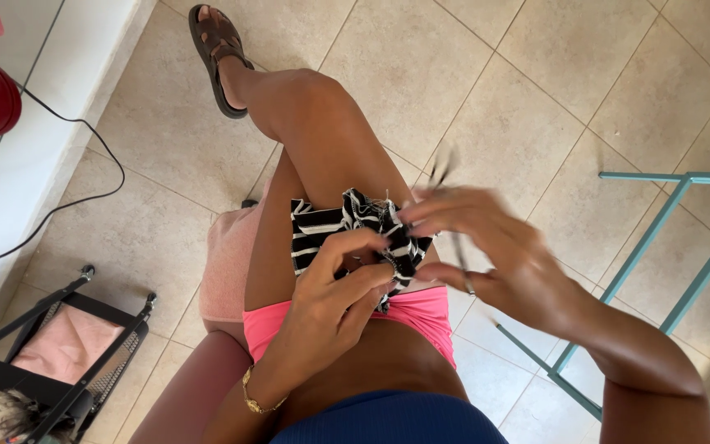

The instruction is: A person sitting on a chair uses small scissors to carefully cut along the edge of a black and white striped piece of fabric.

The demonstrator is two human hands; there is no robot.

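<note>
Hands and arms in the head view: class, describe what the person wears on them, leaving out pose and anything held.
Both forearms are bare, with no sleeves. The left hand has a gold chain bracelet at the wrist and a ring on one finger. The right hand has a silver-looking ring on one finger; it is slightly blurred, so finer detail cannot be told.

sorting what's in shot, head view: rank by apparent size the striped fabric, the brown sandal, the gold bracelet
1. striped fabric, bunched in the left hand
2. brown sandal, farther away, so the order against the fabric is unsure
3. gold bracelet, clearly smallest
</note>
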